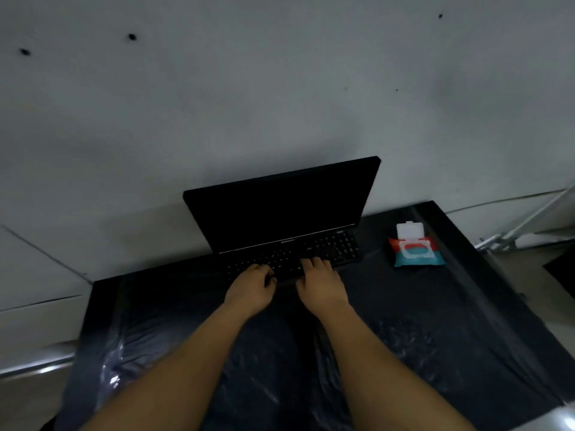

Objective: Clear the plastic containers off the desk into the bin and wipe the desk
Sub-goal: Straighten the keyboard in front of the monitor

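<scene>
Looking for the plastic containers named in the task, none can be found anywhere on the table (466, 321), and no bin is in view; the clearing step is judged done or out of frame. Both hands are laid on the keyboard of an open laptop (280, 213) whose screen is dark. The left hand (250, 289) is seen with fingers loosely bent over the keys, the right hand (322, 286) with fingers extended flatter onto them; nothing is held by either, and a typing posture is suggested. Ahead and to the right of the right hand, well apart from it, a pack of wet wipes (415, 248) is lying flat with its white flap lid raised, presumably left ready for the wiping. A dark, shiny plastic sheet is spread over the tabletop beneath the forearms. The laptop, set against the wall beyond the hands, would be in the way of wiping there.
</scene>
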